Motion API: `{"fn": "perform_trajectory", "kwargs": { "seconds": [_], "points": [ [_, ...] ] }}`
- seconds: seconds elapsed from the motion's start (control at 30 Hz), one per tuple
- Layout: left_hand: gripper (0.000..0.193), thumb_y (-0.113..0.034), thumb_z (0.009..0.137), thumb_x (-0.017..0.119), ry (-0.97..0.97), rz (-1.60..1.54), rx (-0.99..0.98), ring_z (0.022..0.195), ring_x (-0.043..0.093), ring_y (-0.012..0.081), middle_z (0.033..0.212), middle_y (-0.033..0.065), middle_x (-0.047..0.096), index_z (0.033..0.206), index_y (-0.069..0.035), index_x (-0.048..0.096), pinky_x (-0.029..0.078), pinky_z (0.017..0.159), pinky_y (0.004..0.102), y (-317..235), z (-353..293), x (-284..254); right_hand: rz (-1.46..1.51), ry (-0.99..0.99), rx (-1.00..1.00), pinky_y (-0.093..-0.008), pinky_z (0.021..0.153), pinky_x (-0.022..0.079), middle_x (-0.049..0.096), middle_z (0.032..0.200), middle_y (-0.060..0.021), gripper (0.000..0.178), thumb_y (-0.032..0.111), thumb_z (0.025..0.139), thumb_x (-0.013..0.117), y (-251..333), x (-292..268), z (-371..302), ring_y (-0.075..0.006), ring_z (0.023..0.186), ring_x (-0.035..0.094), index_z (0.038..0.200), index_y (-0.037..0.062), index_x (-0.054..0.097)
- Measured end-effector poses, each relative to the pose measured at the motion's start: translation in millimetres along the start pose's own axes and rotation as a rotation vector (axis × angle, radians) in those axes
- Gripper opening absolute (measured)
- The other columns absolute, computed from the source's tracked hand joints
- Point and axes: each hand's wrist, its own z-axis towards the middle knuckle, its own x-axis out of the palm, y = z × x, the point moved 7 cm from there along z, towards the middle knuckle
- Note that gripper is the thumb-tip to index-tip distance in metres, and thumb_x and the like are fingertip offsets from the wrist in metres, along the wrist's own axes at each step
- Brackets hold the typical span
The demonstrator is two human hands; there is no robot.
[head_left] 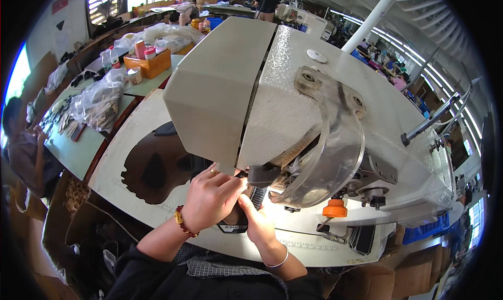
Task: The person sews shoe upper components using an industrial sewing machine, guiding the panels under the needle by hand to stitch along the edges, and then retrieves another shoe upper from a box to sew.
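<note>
Below the head of a large off-white sewing machine [215, 90], both my hands meet at its working point. My left hand [212, 198], with a beaded bracelet at its wrist, is closed, fingertips pinched close under the machine. My right hand [259, 225], wearing a pale bangle, has its thumb up near the left fingertips. Between them is a small dark brown piece [237, 217] with a black, pale-marked end, gripped from both sides; its upper part is hidden by my fingers. A black ridged part [257, 197] shows beside my right thumb.
Dark brown flat pieces [152, 166] lie on the pale tabletop [118, 166]. A clear curved guard [335, 158] and an orange knob [335, 208] hang at the right, above a ruler scale [309, 245]. An orange box [148, 66] stands on a side table; a person [26, 148] is at left.
</note>
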Motion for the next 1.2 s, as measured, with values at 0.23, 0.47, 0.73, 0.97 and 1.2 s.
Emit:
{"fn": "perform_trajectory", "kwargs": {
  "seconds": [0.23,0.47,0.73,0.97,1.2],
  "points": [
    [0.009,-0.009,0.074,0.067,0.004,-0.002,-0.044,0.061,0.057,0.0249,0.059,0.0048,0.054,0.078,-0.007,0.059,0.047,0.060,0.0346,6.5,2.1,4.8,-0.144,0.005,-0.061,-0.0257,0.087,0.045,0.060,0.110,-0.0068,0.028,0.009,0.092,0.056,2.9,-2.2,0.7,-0.0120,0.097,0.057,0.117,-0.0015,0.053],
    [0.014,-0.011,0.072,0.070,0.026,-0.026,0.000,0.062,0.057,0.0250,0.062,0.0046,0.057,0.080,-0.007,0.058,0.047,0.059,0.0345,6.6,4.5,1.3,-0.120,0.045,-0.147,-0.0287,0.088,0.046,0.060,0.112,-0.0082,0.030,0.007,0.091,0.055,18.1,7.9,-3.7,-0.0144,0.099,0.057,0.120,-0.0021,0.052],
    [0.019,-0.017,0.069,0.075,0.049,-0.079,0.029,0.062,0.056,0.0240,0.066,0.0037,0.059,0.078,-0.007,0.061,0.047,0.058,0.0333,9.8,9.8,-1.7,0.136,0.110,-0.083,-0.0299,0.090,0.046,0.059,0.113,-0.0099,0.033,0.006,0.090,0.056,17.1,8.5,-0.9,-0.0167,0.102,0.058,0.121,-0.0017,0.050],
    [0.020,-0.021,0.069,0.075,0.150,-0.088,0.031,0.062,0.057,0.0237,0.066,0.0046,0.062,0.081,-0.008,0.065,0.047,0.059,0.0336,19.1,2.5,7.8,0.291,0.117,-0.018,-0.0317,0.093,0.044,0.059,0.114,-0.0111,0.033,0.007,0.089,0.056,18.6,8.7,0.4,-0.0182,0.105,0.057,0.121,-0.0034,0.050],
    [0.017,-0.021,0.070,0.074,0.079,-0.077,0.107,0.062,0.058,0.0254,0.070,0.0039,0.062,0.079,-0.010,0.066,0.047,0.059,0.0344,20.3,8.5,3.3,0.303,0.143,-0.055,-0.0271,0.084,0.046,0.061,0.101,-0.0043,0.022,0.007,0.091,0.056,29.8,17.4,-0.1,-0.0119,0.091,0.057,0.111,-0.0016,0.059]
  ]
}}
